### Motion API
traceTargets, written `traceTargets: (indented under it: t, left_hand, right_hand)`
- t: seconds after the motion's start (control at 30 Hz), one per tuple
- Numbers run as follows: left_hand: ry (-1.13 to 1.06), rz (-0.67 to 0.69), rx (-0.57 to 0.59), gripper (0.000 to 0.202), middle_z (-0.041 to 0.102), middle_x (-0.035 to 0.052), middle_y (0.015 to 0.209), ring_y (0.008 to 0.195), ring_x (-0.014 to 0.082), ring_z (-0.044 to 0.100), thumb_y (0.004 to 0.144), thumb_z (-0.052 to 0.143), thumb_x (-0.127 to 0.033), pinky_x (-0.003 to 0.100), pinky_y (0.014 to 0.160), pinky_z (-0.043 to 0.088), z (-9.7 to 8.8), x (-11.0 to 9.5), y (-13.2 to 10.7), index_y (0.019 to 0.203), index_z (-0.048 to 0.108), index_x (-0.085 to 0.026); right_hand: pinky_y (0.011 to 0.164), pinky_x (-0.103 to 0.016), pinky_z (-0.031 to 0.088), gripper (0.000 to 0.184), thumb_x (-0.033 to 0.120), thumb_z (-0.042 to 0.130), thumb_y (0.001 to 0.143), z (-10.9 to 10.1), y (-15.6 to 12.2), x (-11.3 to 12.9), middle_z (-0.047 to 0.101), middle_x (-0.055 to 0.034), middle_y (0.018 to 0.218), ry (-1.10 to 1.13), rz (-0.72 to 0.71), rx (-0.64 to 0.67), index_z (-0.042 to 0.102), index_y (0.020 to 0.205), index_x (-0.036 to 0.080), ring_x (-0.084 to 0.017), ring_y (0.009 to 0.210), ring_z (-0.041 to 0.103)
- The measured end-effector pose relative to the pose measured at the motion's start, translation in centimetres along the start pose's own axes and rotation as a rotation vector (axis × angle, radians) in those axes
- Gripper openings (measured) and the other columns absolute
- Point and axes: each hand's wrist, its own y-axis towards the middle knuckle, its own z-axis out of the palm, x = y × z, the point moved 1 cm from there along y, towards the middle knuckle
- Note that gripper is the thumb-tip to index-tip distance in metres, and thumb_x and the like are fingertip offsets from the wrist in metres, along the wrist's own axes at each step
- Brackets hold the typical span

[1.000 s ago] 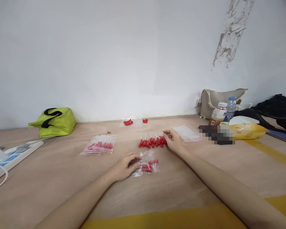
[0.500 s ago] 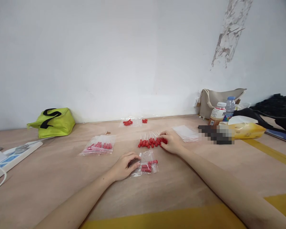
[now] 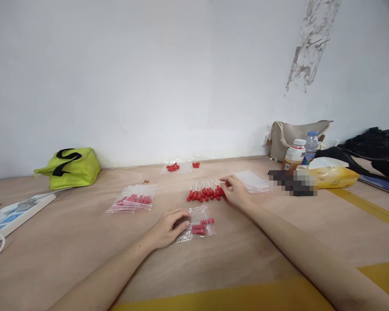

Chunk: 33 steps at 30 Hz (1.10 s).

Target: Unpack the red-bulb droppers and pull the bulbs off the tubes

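Note:
My left hand [image 3: 169, 226] rests on the table with its fingers and thumb closed on the left edge of a clear zip bag [image 3: 197, 211]. Inside that bag lie a few droppers with red bulbs [image 3: 198, 231]. Farther off, my right hand [image 3: 236, 191] is at the right end of a row of loose droppers [image 3: 203, 193], their red bulbs facing me and clear tubes pointing away. Its fingers are bent, with a gap between thumb and index finger, and the tips touch or nearly touch the end droppers. Whether anything sits between them is hard to see.
Filled zip bags [image 3: 132, 198] lie to the left, and another bag with red pieces [image 3: 173, 167] sits by the wall. Flat clear bags [image 3: 251, 180] are right of my right hand. Around the edges are a green bag [image 3: 73, 168], a power strip [image 3: 22, 216], bottles [image 3: 294, 154] and a tissue pack [image 3: 335, 175].
My right hand has shifted slightly from the red bulbs toward the tubes, uncovering more bulbs at the row's right end. The left hand keeps its place on the zip bag.

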Motion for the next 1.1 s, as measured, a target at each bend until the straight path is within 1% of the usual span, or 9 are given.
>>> traceTargets:
  t: [0.13, 0.3, 0.37, 0.5, 0.63, 0.8, 0.87, 0.97, 1.1]
  left_hand:
    - [0.003, -0.001, -0.005, 0.029, 0.061, 0.0038, 0.105, 0.097, 0.0178, 0.054, 0.087, 0.038, -0.037, 0.033, 0.089, 0.040, 0.0, 0.0, -0.2, 0.105, 0.057, -0.022]
    - [0.035, 0.011, 0.054, 0.035, 0.056, 0.0039, 0.119, 0.111, 0.0198, 0.049, 0.085, 0.043, -0.038, 0.037, 0.096, 0.036, 0.5, 0.2, 0.1, 0.116, 0.054, -0.024]
    - [0.024, 0.017, 0.082, 0.036, 0.054, 0.0034, 0.121, 0.114, 0.0197, 0.047, 0.086, 0.043, -0.038, 0.038, 0.097, 0.035, 0.7, 0.0, 0.4, 0.118, 0.052, -0.025]
    - [0.012, 0.042, 0.105, 0.041, 0.051, 0.0041, 0.125, 0.117, 0.0216, 0.043, 0.082, 0.048, -0.040, 0.041, 0.099, 0.033, 1.0, -0.4, 0.6, 0.121, 0.049, -0.026]
    - [0.023, 0.048, 0.100, 0.043, 0.050, 0.0046, 0.126, 0.117, 0.0221, 0.043, 0.081, 0.050, -0.041, 0.042, 0.099, 0.033, 1.2, -0.6, 0.7, 0.121, 0.049, -0.026]
    - [0.011, 0.054, 0.095, 0.041, 0.050, 0.0037, 0.126, 0.117, 0.0217, 0.043, 0.082, 0.049, -0.039, 0.042, 0.099, 0.033, 1.1, -0.7, 0.5, 0.122, 0.048, -0.027]
    - [0.015, 0.054, 0.094, 0.041, 0.050, 0.0038, 0.126, 0.118, 0.0215, 0.043, 0.082, 0.048, -0.039, 0.041, 0.099, 0.033, 1.1, -0.7, 0.4, 0.122, 0.048, -0.027]
    - [0.035, 0.044, 0.079, 0.040, 0.049, 0.0039, 0.127, 0.118, 0.0216, 0.042, 0.082, 0.049, -0.039, 0.041, 0.099, 0.033, 1.2, -0.6, 0.3, 0.121, 0.049, -0.027]
    - [0.050, 0.035, 0.076, 0.039, 0.048, 0.0043, 0.127, 0.118, 0.0215, 0.043, 0.082, 0.048, -0.040, 0.041, 0.098, 0.034, 1.3, -0.4, 0.2, 0.119, 0.050, -0.027]
  right_hand:
    - [0.058, -0.026, 0.044, 0.019, 0.027, 0.047, 0.076, -1.0, -0.4, 0.9, 0.058, -0.0044, 0.075, 0.009, 0.042, -0.130, 0.058, 0.087, 0.017, -0.013, 0.062, 0.051]
    - [0.051, -0.022, 0.039, 0.010, 0.020, 0.053, 0.068, -1.4, -3.0, 3.7, 0.059, 0.0018, 0.057, 0.063, -0.015, 0.378, 0.061, 0.063, 0.020, -0.010, 0.053, 0.050]
    - [0.053, -0.022, 0.040, 0.009, 0.019, 0.056, 0.067, -1.5, -4.0, 4.3, 0.061, 0.0022, 0.060, 0.060, -0.030, 0.493, 0.065, 0.067, 0.020, -0.010, 0.055, 0.052]
    - [0.061, -0.023, 0.044, 0.024, 0.021, 0.065, 0.062, -1.5, -5.0, 4.4, 0.064, 0.0002, 0.075, 0.116, -0.077, 0.609, 0.066, 0.086, 0.020, -0.013, 0.068, 0.056]
    - [0.070, -0.026, 0.044, 0.016, 0.028, 0.064, 0.067, -1.5, -4.9, 4.3, 0.064, -0.0020, 0.080, 0.157, -0.137, 0.658, 0.067, 0.081, 0.020, -0.015, 0.077, 0.057]
    - [0.062, -0.025, 0.044, 0.022, 0.036, 0.057, 0.073, -3.9, -3.2, 3.0, 0.066, -0.0026, 0.077, 0.336, 0.078, 0.713, 0.066, 0.081, 0.018, -0.014, 0.069, 0.058]
    - [0.061, -0.025, 0.044, 0.024, 0.039, 0.061, 0.069, -5.8, -1.9, 1.5, 0.067, -0.0030, 0.074, 0.387, 0.232, 0.592, 0.066, 0.076, 0.017, -0.014, 0.067, 0.059]
    - [0.058, -0.024, 0.043, 0.026, 0.042, 0.063, 0.064, -8.0, -0.3, -1.3, 0.066, -0.0030, 0.069, 0.442, 0.402, 0.205, 0.064, 0.071, 0.016, -0.013, 0.062, 0.057]
    - [0.056, -0.025, 0.043, 0.031, 0.045, 0.068, 0.057, -7.8, -0.1, -3.4, 0.065, -0.0041, 0.067, 0.350, 0.473, -0.118, 0.062, 0.064, 0.015, -0.014, 0.061, 0.057]
